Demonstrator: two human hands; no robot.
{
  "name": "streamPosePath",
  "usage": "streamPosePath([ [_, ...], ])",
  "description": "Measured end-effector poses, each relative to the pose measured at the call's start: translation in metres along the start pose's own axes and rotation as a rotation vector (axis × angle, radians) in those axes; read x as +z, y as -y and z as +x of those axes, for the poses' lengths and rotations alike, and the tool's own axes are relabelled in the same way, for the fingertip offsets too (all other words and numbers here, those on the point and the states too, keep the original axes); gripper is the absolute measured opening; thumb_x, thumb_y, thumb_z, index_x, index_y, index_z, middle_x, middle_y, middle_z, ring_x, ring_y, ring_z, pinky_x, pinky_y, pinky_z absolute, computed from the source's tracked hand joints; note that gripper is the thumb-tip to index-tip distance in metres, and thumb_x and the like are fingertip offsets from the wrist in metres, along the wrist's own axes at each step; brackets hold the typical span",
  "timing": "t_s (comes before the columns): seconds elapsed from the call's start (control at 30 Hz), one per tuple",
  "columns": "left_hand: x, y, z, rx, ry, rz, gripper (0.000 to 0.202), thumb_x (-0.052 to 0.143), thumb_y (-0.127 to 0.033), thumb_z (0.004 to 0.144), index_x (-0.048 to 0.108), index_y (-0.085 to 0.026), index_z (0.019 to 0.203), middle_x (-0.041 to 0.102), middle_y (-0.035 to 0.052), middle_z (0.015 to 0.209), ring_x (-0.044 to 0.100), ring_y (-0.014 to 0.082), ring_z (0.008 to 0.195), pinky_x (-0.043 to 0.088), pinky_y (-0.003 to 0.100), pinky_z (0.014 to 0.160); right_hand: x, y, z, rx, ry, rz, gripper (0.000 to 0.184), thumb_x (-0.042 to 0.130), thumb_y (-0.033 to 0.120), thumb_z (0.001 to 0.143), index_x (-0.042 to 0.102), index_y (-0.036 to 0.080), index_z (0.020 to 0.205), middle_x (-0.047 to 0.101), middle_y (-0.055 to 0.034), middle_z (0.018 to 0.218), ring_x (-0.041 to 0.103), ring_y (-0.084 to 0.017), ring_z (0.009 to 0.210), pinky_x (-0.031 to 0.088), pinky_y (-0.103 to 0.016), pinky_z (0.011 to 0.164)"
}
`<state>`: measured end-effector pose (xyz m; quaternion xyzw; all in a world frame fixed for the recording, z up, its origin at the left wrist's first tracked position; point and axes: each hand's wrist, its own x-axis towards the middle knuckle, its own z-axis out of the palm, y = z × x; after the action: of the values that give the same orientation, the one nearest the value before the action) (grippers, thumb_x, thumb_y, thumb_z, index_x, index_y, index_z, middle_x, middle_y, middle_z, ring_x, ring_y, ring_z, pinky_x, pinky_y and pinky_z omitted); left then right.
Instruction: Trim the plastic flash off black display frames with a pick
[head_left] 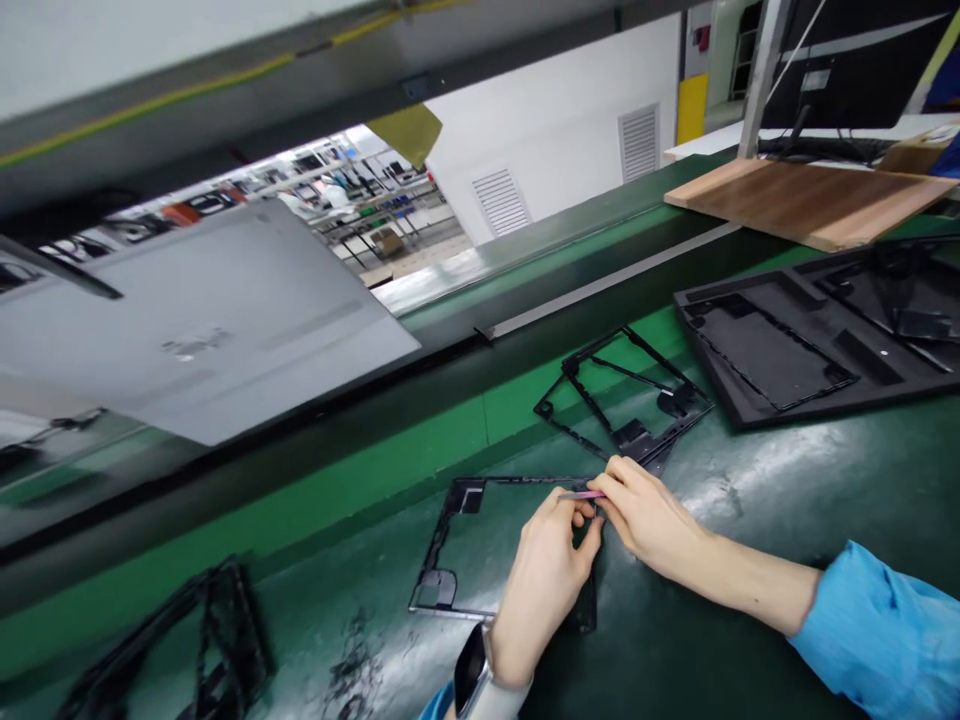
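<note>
My right hand (651,517) is closed in a pinch on a thin pink tool (583,495) with a greyish left end; its exact kind is too small to tell. Close against it, my left hand (546,572) has its fingers curled, and whatever lies between the fingertips cannot be made out. Both hands meet over the right part of a thin black rectangular frame (439,535) lying flat on the green table. Dark pads sit at the frame's left corners, while my left hand and wrist cover part of its right and lower sides.
Stacked black frames (600,395) lie just behind my hands. At right, a black foam tray (720,345) holds more frames. Further black frames (236,620) lie at lower left. A grey panel (225,320) and an overhead beam (300,90) border the green table (847,500); a wooden board (810,195) lies behind.
</note>
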<state>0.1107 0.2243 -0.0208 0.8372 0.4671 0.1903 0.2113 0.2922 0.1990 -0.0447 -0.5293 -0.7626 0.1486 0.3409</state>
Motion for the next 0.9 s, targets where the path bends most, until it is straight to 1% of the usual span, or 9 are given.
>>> streamPosePath([
  [0.1, 0.002, 0.001, -0.001, -0.030, 0.012, 0.031, 0.014, 0.059, -0.018, 0.096, 0.064, -0.020, 0.084, 0.066, 0.0029, 0.085, 0.065, 0.0187, 0.070, 0.050, 0.030, 0.067, 0.004, -0.001, -0.001, -0.006, -0.011, -0.002, 0.019, 0.054, 0.005, 0.104, 0.063, 0.021, 0.099, 0.060, -0.0062, 0.098, 0.061, -0.023, 0.092, 0.057, -0.035, 0.078],
  [0.2, 0.003, 0.002, -0.002, -0.062, 0.020, 0.054, 0.022, 0.056, -0.020, 0.098, 0.060, -0.021, 0.077, 0.064, 0.0019, 0.079, 0.060, 0.0171, 0.062, 0.043, 0.029, 0.062, 0.006, -0.002, -0.002, -0.013, -0.010, -0.012, 0.019, 0.055, 0.004, 0.105, 0.063, 0.021, 0.099, 0.060, -0.0061, 0.098, 0.060, -0.023, 0.091, 0.056, -0.034, 0.077],
  [0.3, 0.003, 0.002, -0.005, -0.078, 0.030, 0.047, 0.026, 0.052, -0.023, 0.101, 0.059, -0.021, 0.076, 0.064, 0.0017, 0.078, 0.058, 0.0159, 0.059, 0.039, 0.029, 0.060, 0.007, -0.003, -0.003, -0.014, -0.005, -0.026, 0.020, 0.055, 0.003, 0.105, 0.063, 0.020, 0.099, 0.060, -0.0061, 0.098, 0.059, -0.023, 0.090, 0.054, -0.034, 0.075],
  [0.43, 0.001, 0.004, -0.011, -0.092, 0.037, 0.010, 0.021, 0.051, -0.028, 0.102, 0.062, -0.021, 0.085, 0.063, -0.0004, 0.075, 0.058, 0.0164, 0.058, 0.041, 0.028, 0.061, 0.006, -0.003, -0.002, -0.017, 0.001, -0.040, 0.021, 0.056, 0.004, 0.105, 0.063, 0.021, 0.095, 0.059, -0.0054, 0.096, 0.057, -0.022, 0.088, 0.051, -0.033, 0.073],
  [0.53, -0.005, 0.008, -0.016, -0.109, 0.027, -0.022, 0.022, 0.050, -0.033, 0.103, 0.060, -0.022, 0.086, 0.063, -0.0006, 0.073, 0.060, 0.0169, 0.059, 0.043, 0.027, 0.060, 0.005, -0.003, -0.002, -0.026, 0.008, -0.039, 0.020, 0.056, 0.005, 0.105, 0.064, 0.021, 0.095, 0.060, -0.0058, 0.097, 0.058, -0.023, 0.089, 0.052, -0.034, 0.073],
  [0.6, -0.011, 0.011, -0.020, -0.122, 0.018, -0.040, 0.024, 0.048, -0.036, 0.104, 0.059, -0.023, 0.087, 0.062, -0.0014, 0.072, 0.059, 0.0161, 0.057, 0.042, 0.026, 0.058, 0.005, -0.004, -0.001, -0.028, 0.012, -0.034, 0.020, 0.056, 0.005, 0.105, 0.064, 0.020, 0.097, 0.061, -0.0064, 0.098, 0.058, -0.024, 0.091, 0.053, -0.034, 0.074],
  [0.7, -0.017, 0.018, -0.028, -0.132, -0.025, -0.089, 0.020, 0.047, -0.033, 0.103, 0.060, -0.022, 0.092, 0.061, -0.0025, 0.072, 0.057, 0.0142, 0.056, 0.044, 0.024, 0.057, 0.003, -0.004, -0.001, -0.031, 0.007, -0.020, 0.020, 0.053, 0.006, 0.107, 0.065, 0.020, 0.098, 0.061, -0.0071, 0.098, 0.059, -0.024, 0.091, 0.054, -0.035, 0.076],
  [0.8, -0.015, 0.024, -0.037, -0.106, -0.106, -0.161, 0.015, 0.051, -0.027, 0.101, 0.062, -0.022, 0.091, 0.063, -0.0026, 0.073, 0.055, 0.0124, 0.057, 0.045, 0.023, 0.058, 0.001, -0.005, 0.000, -0.050, -0.007, 0.020, 0.021, 0.052, 0.008, 0.108, 0.066, 0.020, 0.100, 0.062, -0.0075, 0.098, 0.060, -0.024, 0.090, 0.055, -0.036, 0.077],
  [0.9, -0.008, 0.025, -0.043, -0.066, -0.133, -0.193, 0.016, 0.058, -0.027, 0.100, 0.068, -0.022, 0.089, 0.063, -0.0030, 0.070, 0.054, 0.0124, 0.057, 0.045, 0.023, 0.057, -0.001, -0.005, 0.000, -0.061, -0.014, 0.055, 0.021, 0.051, 0.009, 0.109, 0.068, 0.021, 0.104, 0.063, -0.0077, 0.099, 0.060, -0.025, 0.091, 0.055, -0.037, 0.078],
])
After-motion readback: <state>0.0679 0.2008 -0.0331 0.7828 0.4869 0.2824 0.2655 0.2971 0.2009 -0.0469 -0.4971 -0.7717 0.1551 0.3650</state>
